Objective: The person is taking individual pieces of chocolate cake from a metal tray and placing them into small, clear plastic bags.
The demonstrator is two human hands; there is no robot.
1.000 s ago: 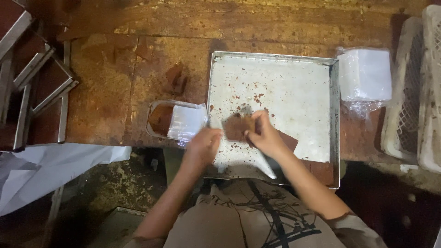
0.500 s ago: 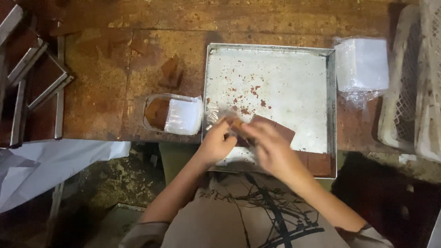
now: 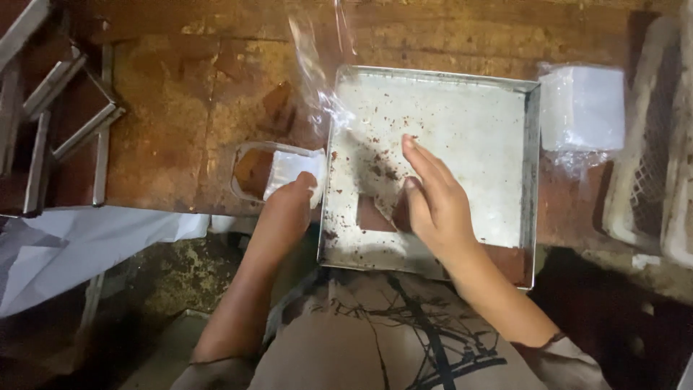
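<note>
surface: stained wooden table [image 3: 166, 137] | metal tray [image 3: 462, 115] | left hand [image 3: 285, 213] grip on plastic sheet [image 3: 317, 79] | right hand [image 3: 433, 202] grip apart

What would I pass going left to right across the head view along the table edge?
Metal frames → small container with white wrappers → left hand → metal tray → right hand over a brown piece → stack of clear bags → white crate.

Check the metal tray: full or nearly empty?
Nearly empty: the metal tray shows bare floor with crumbs; only one brown slab lies by the right hand.
</note>
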